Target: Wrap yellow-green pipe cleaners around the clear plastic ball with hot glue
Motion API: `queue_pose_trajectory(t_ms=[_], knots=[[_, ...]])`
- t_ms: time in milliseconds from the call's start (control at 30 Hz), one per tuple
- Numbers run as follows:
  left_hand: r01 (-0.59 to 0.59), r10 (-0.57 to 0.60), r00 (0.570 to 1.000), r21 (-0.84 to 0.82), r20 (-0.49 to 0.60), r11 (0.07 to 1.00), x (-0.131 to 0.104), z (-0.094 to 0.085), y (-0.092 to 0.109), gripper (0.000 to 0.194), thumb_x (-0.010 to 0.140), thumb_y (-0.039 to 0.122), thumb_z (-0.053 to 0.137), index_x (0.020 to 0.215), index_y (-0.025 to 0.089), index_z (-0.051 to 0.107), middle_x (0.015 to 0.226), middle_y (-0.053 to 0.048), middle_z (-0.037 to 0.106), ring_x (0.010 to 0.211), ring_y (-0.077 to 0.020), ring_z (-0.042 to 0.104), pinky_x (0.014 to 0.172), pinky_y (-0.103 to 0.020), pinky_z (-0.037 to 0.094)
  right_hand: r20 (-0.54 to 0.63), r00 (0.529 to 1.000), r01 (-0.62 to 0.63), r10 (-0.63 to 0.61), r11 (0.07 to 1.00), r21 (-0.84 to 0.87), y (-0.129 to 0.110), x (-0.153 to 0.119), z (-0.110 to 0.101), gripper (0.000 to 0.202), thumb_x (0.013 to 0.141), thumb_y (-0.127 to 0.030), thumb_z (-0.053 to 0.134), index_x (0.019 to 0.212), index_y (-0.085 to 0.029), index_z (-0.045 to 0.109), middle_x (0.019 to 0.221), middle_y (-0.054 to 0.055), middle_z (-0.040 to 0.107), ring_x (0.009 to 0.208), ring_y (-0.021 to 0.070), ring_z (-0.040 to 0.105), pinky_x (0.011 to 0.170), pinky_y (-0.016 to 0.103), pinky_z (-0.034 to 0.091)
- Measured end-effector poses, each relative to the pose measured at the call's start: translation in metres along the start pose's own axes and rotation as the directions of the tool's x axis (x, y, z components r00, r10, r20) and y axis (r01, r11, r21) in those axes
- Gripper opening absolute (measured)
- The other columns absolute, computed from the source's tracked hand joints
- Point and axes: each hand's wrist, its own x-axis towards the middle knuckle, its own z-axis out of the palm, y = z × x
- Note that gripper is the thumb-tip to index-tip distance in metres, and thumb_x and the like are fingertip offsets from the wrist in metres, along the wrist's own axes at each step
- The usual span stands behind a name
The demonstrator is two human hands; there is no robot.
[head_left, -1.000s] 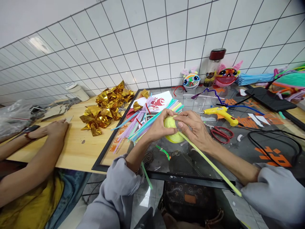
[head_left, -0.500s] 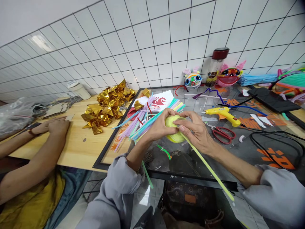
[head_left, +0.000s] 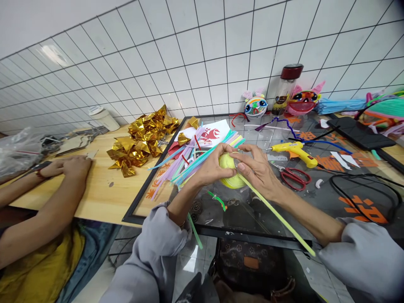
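Observation:
Between my two hands is a yellow ball-like coil of pipe cleaner (head_left: 232,180), raised above the dark tabletop. My left hand (head_left: 212,167) is curled round its left side, thumb and fingers pressed on it. My right hand (head_left: 259,173) pinches the coil's right side, where a long yellow pipe cleaner (head_left: 280,217) runs out under the palm and slants down past the table's front edge. Behind my left hand lies a bundle of purple, teal and blue pipe cleaners (head_left: 176,168). Fingers partly hide the coil's top.
Right of my hands lie red-handled scissors (head_left: 295,178) and a yellow glue gun (head_left: 295,151) with a black cord. Decorated faces (head_left: 255,105) and a bottle (head_left: 284,90) stand by the wall. Gold foil (head_left: 139,143) lies left, near another person's hands (head_left: 67,166). A brown bag (head_left: 249,261) is below.
The loose end of the yellow pipe cleaner has swung slightly up and to the right. Both hands keep nearly the same hold on the coil.

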Motion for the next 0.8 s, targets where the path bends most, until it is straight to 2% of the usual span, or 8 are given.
queue_pose_trajectory(t_ms=[267,433,500,600,700,800], knots=[[-0.019,0.019,1.000,0.015,-0.021,1.000,0.000,0.001,0.001,0.051,0.057,0.024,0.076,0.099,0.022,0.046,0.100,-0.001,0.052,0.099,-0.0180,0.052,0.093,-0.031,0.043,0.124,0.990,0.055,-0.061,0.997,0.051,-0.017,0.004,-0.009,0.061,0.106,-0.057,0.024,0.113,-0.025,0.076,0.146,0.013,0.051,0.136,0.0304,0.046,0.107,0.053,0.038],[-0.024,0.024,1.000,0.002,0.008,1.000,0.000,0.002,0.005,0.051,0.058,0.026,0.078,0.094,0.022,0.043,0.104,-0.002,0.053,0.101,-0.0185,0.055,0.093,-0.032,0.044,0.126,0.992,-0.015,0.017,1.000,-0.012,-0.010,0.005,-0.004,0.066,0.104,-0.062,0.021,0.135,-0.025,0.066,0.152,0.016,0.045,0.143,0.0334,0.039,0.111,0.058,0.034],[-0.021,0.021,1.000,0.020,-0.002,1.000,-0.001,0.002,0.006,0.051,0.058,0.027,0.079,0.094,0.022,0.044,0.105,-0.002,0.054,0.101,-0.0187,0.056,0.094,-0.032,0.045,0.128,0.991,-0.033,0.036,0.999,-0.026,-0.009,0.005,-0.002,0.067,0.104,-0.063,0.020,0.137,-0.025,0.064,0.153,0.017,0.044,0.146,0.0342,0.037,0.112,0.060,0.033],[-0.022,0.022,1.000,0.021,-0.009,1.000,-0.001,0.001,0.004,0.051,0.058,0.027,0.080,0.096,0.022,0.046,0.105,-0.002,0.055,0.103,-0.0191,0.056,0.094,-0.032,0.045,0.097,0.995,-0.003,0.003,1.000,0.002,-0.011,0.005,-0.003,0.064,0.105,-0.061,0.023,0.124,-0.024,0.072,0.147,0.016,0.049,0.142,0.0327,0.041,0.112,0.057,0.033],[-0.032,0.032,0.999,-0.004,-0.004,0.999,-0.001,0.001,0.002,0.051,0.058,0.024,0.080,0.098,0.022,0.047,0.109,-0.003,0.056,0.107,-0.0199,0.056,0.095,-0.032,0.045,0.005,1.000,0.023,-0.023,0.999,0.029,-0.013,0.004,-0.005,0.058,0.106,-0.055,0.028,0.110,-0.023,0.076,0.138,0.014,0.057,0.134,0.0304,0.049,0.109,0.054,0.036],[-0.024,0.024,1.000,0.019,-0.002,1.000,-0.001,0.001,0.002,0.051,0.059,0.023,0.078,0.100,0.021,0.048,0.110,-0.003,0.056,0.106,-0.0200,0.056,0.093,-0.031,0.046,-0.057,0.998,-0.001,0.001,1.000,0.008,-0.011,0.003,-0.005,0.056,0.107,-0.053,0.030,0.113,-0.022,0.076,0.134,0.015,0.058,0.130,0.0303,0.051,0.105,0.053,0.038]])
